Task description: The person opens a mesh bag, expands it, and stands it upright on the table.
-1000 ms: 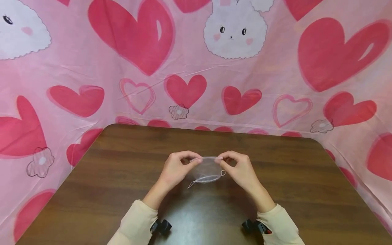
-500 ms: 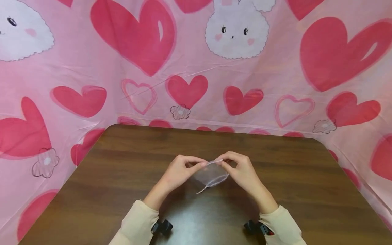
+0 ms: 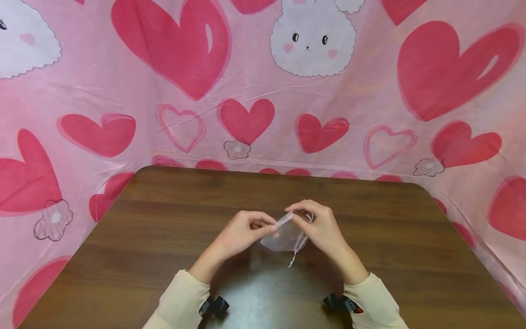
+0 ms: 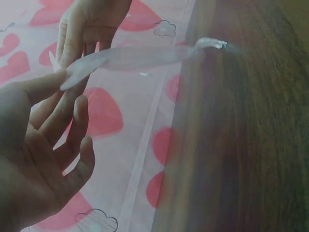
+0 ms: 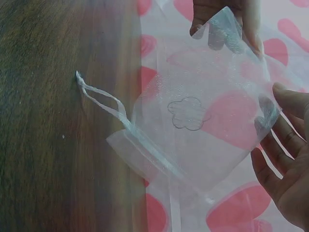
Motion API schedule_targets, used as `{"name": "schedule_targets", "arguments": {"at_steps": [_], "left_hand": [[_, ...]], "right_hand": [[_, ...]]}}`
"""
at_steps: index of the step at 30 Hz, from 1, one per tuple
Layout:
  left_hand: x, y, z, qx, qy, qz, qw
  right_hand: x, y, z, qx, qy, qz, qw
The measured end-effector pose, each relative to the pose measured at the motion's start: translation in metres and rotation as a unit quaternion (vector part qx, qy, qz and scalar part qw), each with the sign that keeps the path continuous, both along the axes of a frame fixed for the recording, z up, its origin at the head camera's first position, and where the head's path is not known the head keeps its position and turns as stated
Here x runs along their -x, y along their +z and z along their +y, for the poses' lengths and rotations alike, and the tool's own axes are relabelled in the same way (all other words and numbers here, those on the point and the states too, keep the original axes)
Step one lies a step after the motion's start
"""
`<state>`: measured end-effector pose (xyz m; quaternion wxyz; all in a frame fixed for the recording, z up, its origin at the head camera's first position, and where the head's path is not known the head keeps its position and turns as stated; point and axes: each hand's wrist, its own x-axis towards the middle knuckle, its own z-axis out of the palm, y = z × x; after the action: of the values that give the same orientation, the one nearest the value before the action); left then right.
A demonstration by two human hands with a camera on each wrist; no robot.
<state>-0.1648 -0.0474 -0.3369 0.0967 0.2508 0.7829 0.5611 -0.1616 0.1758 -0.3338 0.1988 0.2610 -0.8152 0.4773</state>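
Note:
Between both hands hangs a sheer white drawstring pouch (image 3: 283, 241), held above the table. My left hand (image 3: 242, 233) pinches its folded edge between thumb and fingers; my right hand (image 3: 322, 228) pinches the same edge a little farther up and to the right. In the right wrist view the pouch (image 5: 193, 150) is spread flat and see-through, with a white cord loop (image 5: 104, 96) sticking out from its gathered mouth. The left wrist view shows the pouch (image 4: 145, 58) nearly edge-on, the left hand's (image 4: 43, 150) other fingers loosely bent below it.
The dark wooden table (image 3: 197, 196) extends under and around both hands. Behind it hangs a pink cloth (image 3: 279, 123) printed with hearts and rabbits. A small black camera (image 3: 215, 306) sits at the left wrist, and another black camera (image 3: 339, 302) at the right.
The pouch has turned: its corded mouth swung from the near side toward the right. The left hand moved slightly lower, and the pinched edge now slants up to the right.

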Motion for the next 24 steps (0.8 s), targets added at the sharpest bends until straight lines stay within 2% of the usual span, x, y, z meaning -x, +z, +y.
{"name": "schedule_targets", "arguments": {"at_steps": [4, 7, 13, 16, 22, 24], "left_hand": [[0.001, -0.001, 0.0, 0.011, 0.048, 0.027, 0.9984], [0.002, -0.001, -0.001, 0.017, 0.075, 0.034, 0.9964], [0.005, -0.004, -0.002, -0.012, 0.093, 0.032, 0.995], [0.006, -0.004, -0.002, -0.032, 0.098, 0.025, 0.9943], [0.005, -0.005, 0.0, -0.058, 0.106, 0.019, 0.9924], [0.004, -0.005, 0.001, -0.066, 0.107, 0.02, 0.9919]], "right_hand": [[-0.006, 0.014, -0.004, 0.014, -0.019, 0.019, 0.9996], [-0.012, 0.027, -0.006, 0.029, -0.031, 0.03, 0.9986], [-0.014, 0.035, -0.005, 0.05, -0.039, 0.032, 0.9975], [-0.012, 0.031, -0.005, 0.048, -0.037, 0.024, 0.9979], [0.0, 0.003, -0.003, 0.023, -0.008, 0.0, 0.9997], [0.001, -0.001, -0.004, 0.015, 0.003, -0.011, 0.9998]]}}
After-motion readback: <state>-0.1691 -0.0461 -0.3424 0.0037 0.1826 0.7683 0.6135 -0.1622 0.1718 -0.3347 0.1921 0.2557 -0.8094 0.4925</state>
